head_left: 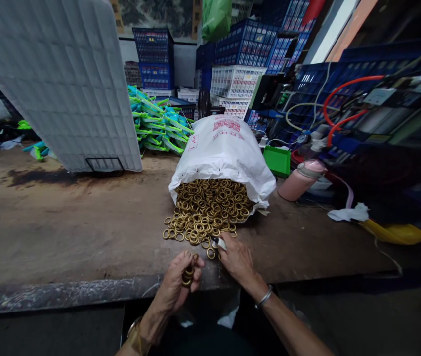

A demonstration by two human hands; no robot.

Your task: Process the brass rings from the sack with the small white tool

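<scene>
A white woven sack (225,148) with red print lies on its side, its mouth facing me. Gold-coloured metal rings (210,205) fill the opening and spill onto the tabletop. My left hand (179,279), near the table's front edge, is curled around several of these rings, which show between thumb and fingers. At the front of the spilled pile is my right hand (236,257), fingers bent together beside a loose ring (211,253). A small white piece with a dark tip (218,242) shows at its fingertips; whether it is a tool or a finger wrap is unclear.
A tall white ribbed panel (84,89) stands on the wooden table (65,222) at left. Behind it are green and blue plastic pieces (158,123). To the right are a green tray (277,161), a pink bottle (301,180) and a machine with red hoses (344,99).
</scene>
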